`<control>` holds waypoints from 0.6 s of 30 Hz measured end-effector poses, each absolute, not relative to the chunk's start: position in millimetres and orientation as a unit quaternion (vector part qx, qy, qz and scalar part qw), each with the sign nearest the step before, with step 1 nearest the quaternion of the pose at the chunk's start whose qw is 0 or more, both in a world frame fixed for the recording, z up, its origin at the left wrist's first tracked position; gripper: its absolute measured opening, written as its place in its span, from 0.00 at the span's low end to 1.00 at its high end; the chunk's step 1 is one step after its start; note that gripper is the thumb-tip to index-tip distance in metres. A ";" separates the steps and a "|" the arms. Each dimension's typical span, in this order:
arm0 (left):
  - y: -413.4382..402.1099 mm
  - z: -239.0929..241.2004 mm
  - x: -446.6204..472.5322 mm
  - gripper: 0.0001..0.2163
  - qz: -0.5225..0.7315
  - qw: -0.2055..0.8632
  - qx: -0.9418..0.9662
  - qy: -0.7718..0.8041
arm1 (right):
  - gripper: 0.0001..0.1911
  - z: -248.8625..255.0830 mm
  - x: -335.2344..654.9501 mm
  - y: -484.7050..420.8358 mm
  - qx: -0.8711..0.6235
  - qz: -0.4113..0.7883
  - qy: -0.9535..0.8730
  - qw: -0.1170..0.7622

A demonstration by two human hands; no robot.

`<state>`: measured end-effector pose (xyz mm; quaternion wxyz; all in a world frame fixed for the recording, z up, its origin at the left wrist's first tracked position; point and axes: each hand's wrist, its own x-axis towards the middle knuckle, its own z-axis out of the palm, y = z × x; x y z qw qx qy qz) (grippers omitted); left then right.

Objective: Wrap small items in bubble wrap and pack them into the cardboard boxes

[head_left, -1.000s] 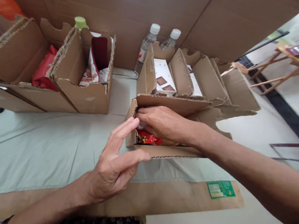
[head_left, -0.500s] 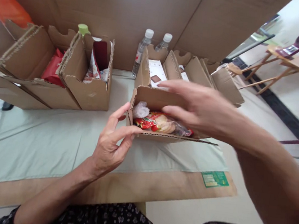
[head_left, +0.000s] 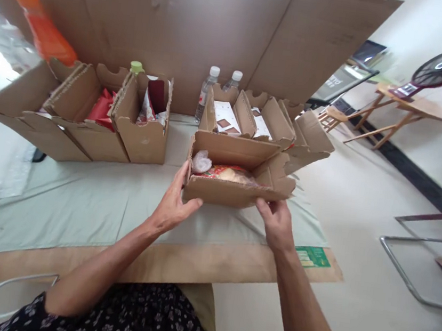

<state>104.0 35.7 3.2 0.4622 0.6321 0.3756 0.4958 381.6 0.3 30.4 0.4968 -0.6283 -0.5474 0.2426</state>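
Note:
Lengthwise in front of me is an open cardboard box [head_left: 221, 191]. Inside it lie a red-and-clear snack packet [head_left: 230, 174] and a crumpled piece of clear plastic [head_left: 202, 162]. My left hand [head_left: 170, 206] grips the box's left end, with the fingers along the side and the thumb across the front. At the front right corner, my right hand [head_left: 276, 223] holds the box low down; some of its fingertips are hidden beneath the cardboard.
Behind the box stand several cardboard bins [head_left: 270, 123] with white cartons [head_left: 227, 117], and two water bottles [head_left: 206, 93]. More bins [head_left: 139, 139] are on the left, one with a red packet [head_left: 102, 108]. An orange bottle [head_left: 46, 31] rises behind them. A cardboard panel [head_left: 222, 26] closes off the back.
My right hand has come out from over the box's contents and moved down to its front right corner. My left hand remains at the left end, its thumb now lower on the front.

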 end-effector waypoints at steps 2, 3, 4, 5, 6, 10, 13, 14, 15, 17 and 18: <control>4.2 4.4 79.6 0.41 0.498 0.448 0.626 0.400 | 0.32 32.5 358.1 -24.7 -0.636 0.248 -0.544 0.488; -13.0 6.0 63.2 0.40 0.489 0.446 0.627 0.411 | 0.31 35.4 345.2 -36.9 -0.634 0.250 -0.551 0.482; -28.8 8.3 45.4 0.38 0.481 0.445 0.618 0.434 | 0.30 39.3 331.3 -46.7 -0.627 0.249 -0.563 0.476; -41.6 11.6 28.0 0.37 0.484 0.438 0.602 0.461 | 0.30 44.0 316.9 -52.7 -0.615 0.251 -0.581 0.470; -50.3 15.9 12.8 0.37 0.494 0.429 0.577 0.488 | 0.31 49.0 303.0 -54.9 -0.599 0.256 -0.601 0.463; -50.4 34.5 -0.5 0.37 0.541 0.364 0.562 0.510 | 0.34 63.7 277.4 -44.5 -0.549 0.294 -0.630 0.465; -46.4 36.4 32.2 0.41 0.530 0.356 0.629 0.444 | 0.29 59.8 298.5 -55.6 -0.575 0.256 -0.572 0.526; -48.6 34.5 43.5 0.42 0.513 0.365 0.657 0.415 | 0.28 55.9 308.3 -64.5 -0.584 0.228 -0.547 0.555; -52.3 32.0 52.1 0.42 0.497 0.373 0.679 0.391 | 0.27 51.0 316.8 -73.9 -0.589 0.203 -0.524 0.581; -61.8 25.5 58.0 0.43 0.481 0.383 0.688 0.386 | 0.27 39.0 325.2 -87.3 -0.594 0.188 -0.505 0.598; -66.0 22.1 55.1 0.42 0.481 0.387 0.676 0.403 | 0.28 32.6 324.0 -87.9 -0.596 0.202 -0.512 0.585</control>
